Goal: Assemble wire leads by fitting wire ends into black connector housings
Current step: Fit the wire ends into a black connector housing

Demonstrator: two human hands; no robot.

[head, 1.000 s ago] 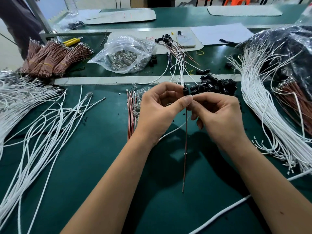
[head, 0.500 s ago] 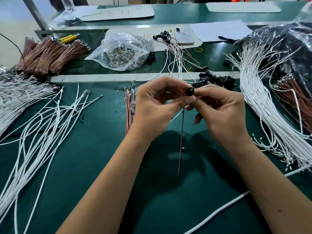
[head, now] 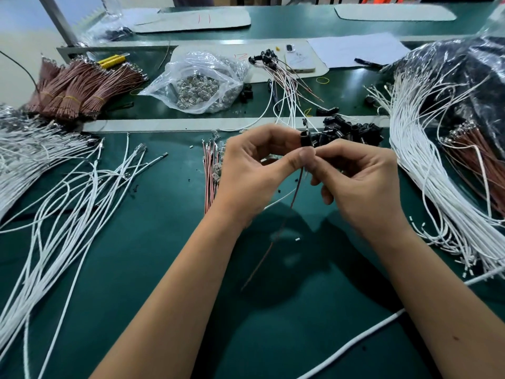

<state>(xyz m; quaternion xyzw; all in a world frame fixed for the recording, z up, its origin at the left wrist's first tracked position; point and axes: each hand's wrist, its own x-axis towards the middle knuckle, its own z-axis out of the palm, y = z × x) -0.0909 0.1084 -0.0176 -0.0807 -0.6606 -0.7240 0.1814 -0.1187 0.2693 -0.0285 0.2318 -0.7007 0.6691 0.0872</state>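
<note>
Head view, listed left to right. Loose white wires [head: 62, 203] fan across the green mat [head: 153, 269] at far left; behind them lie banded bundles of brown wires [head: 82, 88]. Next, a clear bag of metal terminals [head: 199, 83], then a short row of brown leads [head: 208, 170] flat on the mat. At centre, our left hand [head: 246, 173] pinches a black connector housing [head: 306, 138] between thumb and forefinger, held above the mat. Our right hand [head: 363, 181] meets it, fingers curled, pinching a thin brown wire [head: 296, 187] just under the housing; the wire hangs down toward us. Behind the hands sits a pile of black housings [head: 352, 131], with finished leads [head: 284, 77] beyond. At far right, a large sheaf of white wires [head: 426, 170] curves past a black plastic bag [head: 470, 77].
</note>
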